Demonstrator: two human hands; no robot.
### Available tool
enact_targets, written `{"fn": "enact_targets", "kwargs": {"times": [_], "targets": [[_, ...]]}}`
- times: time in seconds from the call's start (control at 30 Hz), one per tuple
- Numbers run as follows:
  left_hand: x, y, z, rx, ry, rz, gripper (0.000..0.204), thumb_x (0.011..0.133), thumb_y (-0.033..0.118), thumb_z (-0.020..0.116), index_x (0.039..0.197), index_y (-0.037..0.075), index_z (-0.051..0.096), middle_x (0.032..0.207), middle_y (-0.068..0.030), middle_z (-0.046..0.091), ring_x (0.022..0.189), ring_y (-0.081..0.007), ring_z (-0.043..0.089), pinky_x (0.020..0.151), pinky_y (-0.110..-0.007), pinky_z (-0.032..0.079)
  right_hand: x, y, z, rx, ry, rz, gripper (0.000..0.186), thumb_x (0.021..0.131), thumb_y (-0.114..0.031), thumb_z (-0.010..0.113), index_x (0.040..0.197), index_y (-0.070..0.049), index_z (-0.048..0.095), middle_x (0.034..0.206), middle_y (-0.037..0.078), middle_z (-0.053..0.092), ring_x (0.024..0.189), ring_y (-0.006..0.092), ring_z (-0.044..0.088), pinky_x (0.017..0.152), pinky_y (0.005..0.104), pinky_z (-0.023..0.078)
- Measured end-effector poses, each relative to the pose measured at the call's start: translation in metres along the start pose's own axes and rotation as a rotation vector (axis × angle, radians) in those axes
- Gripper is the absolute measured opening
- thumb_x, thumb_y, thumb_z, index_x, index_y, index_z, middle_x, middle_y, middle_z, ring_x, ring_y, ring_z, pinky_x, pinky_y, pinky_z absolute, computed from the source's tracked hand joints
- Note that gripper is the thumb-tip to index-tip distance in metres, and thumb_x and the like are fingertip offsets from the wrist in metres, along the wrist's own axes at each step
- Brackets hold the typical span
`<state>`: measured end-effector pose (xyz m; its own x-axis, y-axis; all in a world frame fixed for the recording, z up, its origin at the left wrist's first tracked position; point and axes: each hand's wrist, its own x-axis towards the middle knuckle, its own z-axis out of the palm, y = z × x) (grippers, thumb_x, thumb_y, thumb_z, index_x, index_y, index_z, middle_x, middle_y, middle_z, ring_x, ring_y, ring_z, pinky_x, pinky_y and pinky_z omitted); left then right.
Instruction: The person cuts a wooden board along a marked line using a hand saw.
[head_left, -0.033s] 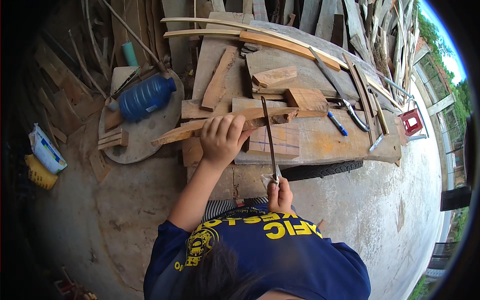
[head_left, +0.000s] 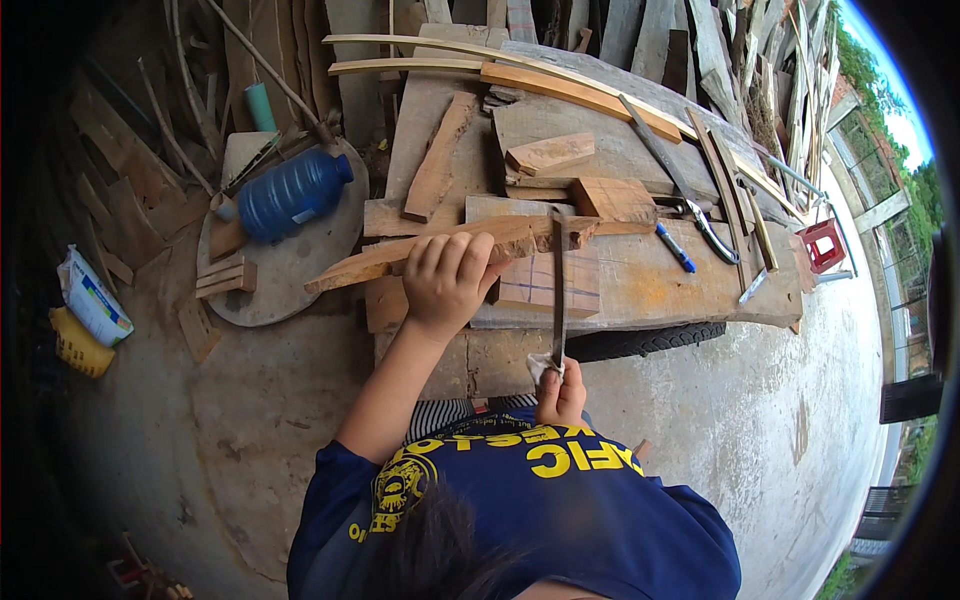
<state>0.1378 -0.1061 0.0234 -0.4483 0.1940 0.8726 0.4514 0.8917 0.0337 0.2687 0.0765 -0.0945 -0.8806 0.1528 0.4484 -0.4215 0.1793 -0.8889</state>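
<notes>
My left hand [head_left: 447, 278] is closed over a long, rough-edged wooden slat [head_left: 365, 263], which lies across the near side of the workbench. My right hand [head_left: 562, 395], near my body, grips the lower end of a long, narrow, dark flat blade [head_left: 559, 300]; whether it is a knife or a file I cannot tell. White cloth [head_left: 541, 368] wraps the blade's held end. The blade points away from me, its broad side showing, and its far part crosses the slat right of my left hand. Beneath the slat sits a squared wood block [head_left: 582, 280] with blue lines.
On the wooden bench lie a blue marker [head_left: 676, 250], a handsaw [head_left: 660, 150], wood offcuts [head_left: 440, 160] and long strips [head_left: 590, 97]. A blue water jug [head_left: 293, 195] rests on a round slab to the left. A tyre [head_left: 650, 342] shows under the bench edge.
The blade has turned from its thin edge to its broad side and its tip has shifted right along the slat. My left hand has barely moved.
</notes>
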Motion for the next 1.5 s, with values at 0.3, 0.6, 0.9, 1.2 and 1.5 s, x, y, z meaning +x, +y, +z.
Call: {"fn": "enact_targets", "kwargs": {"times": [0.3,0.6,0.9,1.2,1.5], "targets": [[-0.017,0.01,-0.001,0.025,-0.044,-0.002,0.03,0.085,0.033,0.067,0.103,0.012,0.055,0.087,-0.0023,0.055,0.081,-0.0209,0.056,0.077,-0.036,0.043,0.045,-0.035,0.002,0.417,0.174,0.035,0.025,0.101,-0.023,0.039,0.12,-0.007,0.034,0.071,0.003,0.048,0.054,0.0082,0.044,0.046,0.0218,0.035],[-0.012,0.011,-0.001,0.001,-0.044,-0.006,0.027,0.088,0.033,0.063,0.103,0.012,0.055,0.085,-0.0025,0.055,0.079,-0.0212,0.056,0.075,-0.036,0.043,0.034,-0.022,-0.005,0.325,0.174,0.202,0.027,0.102,-0.023,0.041,0.126,-0.012,0.035,0.072,-0.001,0.048,0.05,0.0055,0.04,0.044,0.0193,0.033],[0.001,0.006,0.0,-0.029,-0.056,-0.043,0.03,0.088,0.036,0.062,0.101,0.01,0.055,0.083,-0.0038,0.055,0.077,-0.0228,0.056,0.072,-0.037,0.043,0.034,-0.016,-0.002,0.347,0.106,0.287,0.03,0.102,-0.025,0.041,0.128,-0.011,0.036,0.074,-0.002,0.048,0.051,0.0042,0.041,0.045,0.0192,0.033],[0.006,0.004,0.001,-0.047,-0.044,-0.059,0.032,0.087,0.038,0.063,0.099,0.01,0.055,0.082,-0.0036,0.054,0.076,-0.0226,0.055,0.071,-0.036,0.043,0.033,-0.011,0.001,0.312,0.05,0.302,0.031,0.102,-0.024,0.041,0.129,-0.01,0.038,0.076,-0.003,0.05,0.052,0.0038,0.041,0.046,0.0185,0.033],[0.002,0.003,0.002,-0.058,-0.041,-0.052,0.028,0.085,0.035,0.065,0.099,0.012,0.055,0.081,-0.0019,0.054,0.075,-0.0205,0.056,0.071,-0.035,0.043,0.033,-0.009,0.007,0.281,0.047,0.321,0.027,0.102,-0.023,0.042,0.126,-0.012,0.04,0.074,-0.003,0.049,0.05,0.0035,0.041,0.044,0.0181,0.032]]}}
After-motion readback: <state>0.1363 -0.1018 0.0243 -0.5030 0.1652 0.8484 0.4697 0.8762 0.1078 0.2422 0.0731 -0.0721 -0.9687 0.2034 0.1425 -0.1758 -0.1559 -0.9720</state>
